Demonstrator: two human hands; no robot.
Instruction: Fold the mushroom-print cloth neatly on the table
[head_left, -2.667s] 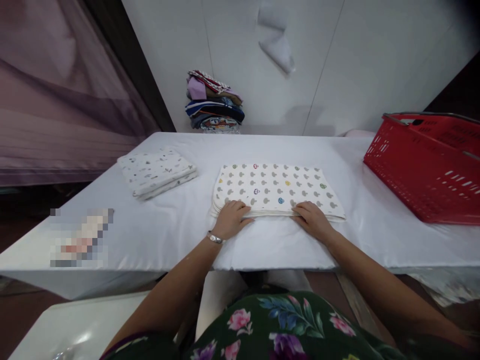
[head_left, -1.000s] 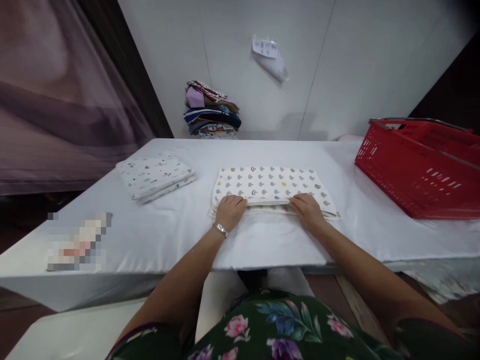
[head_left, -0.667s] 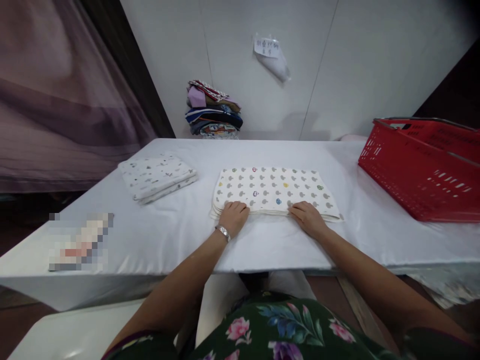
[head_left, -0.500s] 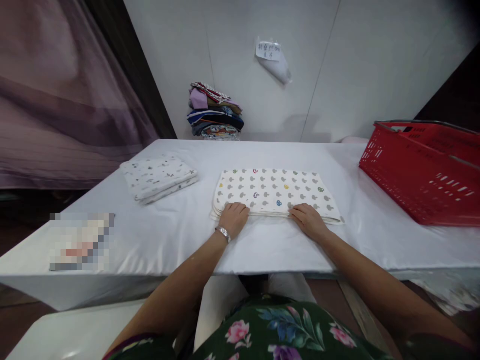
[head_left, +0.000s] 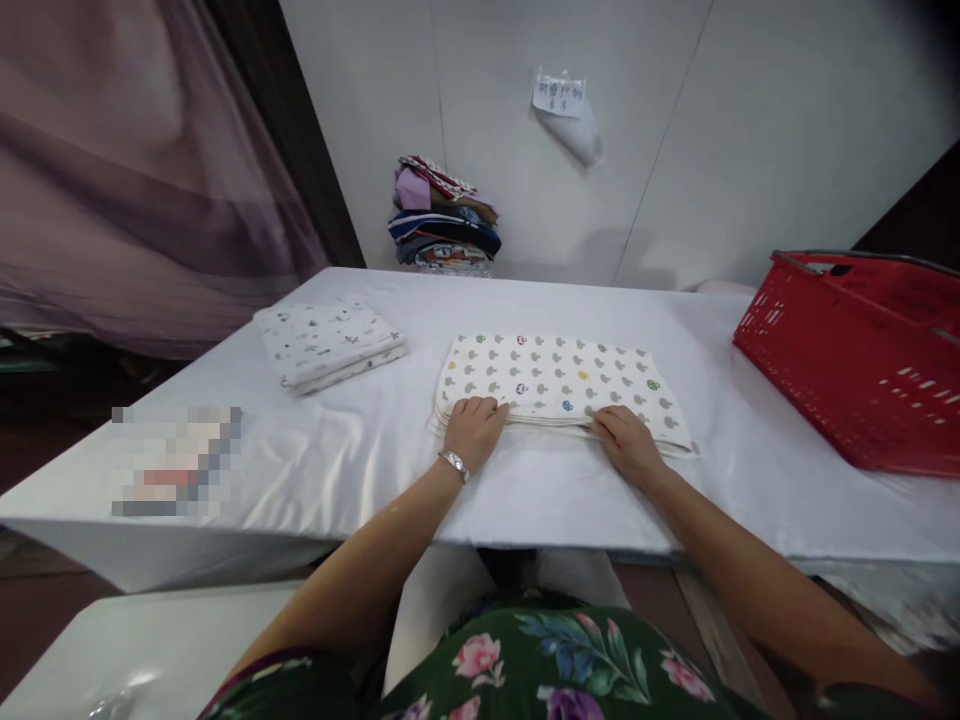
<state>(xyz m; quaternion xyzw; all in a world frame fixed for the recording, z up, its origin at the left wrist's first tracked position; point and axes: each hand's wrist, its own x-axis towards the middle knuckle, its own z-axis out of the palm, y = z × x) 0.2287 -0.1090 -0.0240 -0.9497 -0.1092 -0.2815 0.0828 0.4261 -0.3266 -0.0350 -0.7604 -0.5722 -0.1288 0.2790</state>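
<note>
A folded white cloth (head_left: pixel 555 375) printed with grey and a few coloured mushrooms lies flat in front of me. Its layers show along the near edge. My left hand (head_left: pixel 475 432), with a silver bracelet at the wrist, grips that edge left of the middle, fingers on top. Further right, my right hand (head_left: pixel 624 440) pinches the same edge with bent fingers. Both thumbs are partly hidden. Another folded white cloth (head_left: pixel 330 340) with small dark prints rests to the left, apart from my hands.
A white-covered table (head_left: pixel 360 450) bears everything. At the right stands a red plastic basket (head_left: pixel 847 370). A pile of folded fabrics (head_left: pixel 446 220) is by the back wall, where a bag with a paper label (head_left: pixel 559 97) hangs. A blurred-out item (head_left: pixel 176 465) lies front left.
The view has tilted and shifted slightly, so the things on the table appear moved. Both hands stay at the cloth's near edge, which looks a little more raised between them.
</note>
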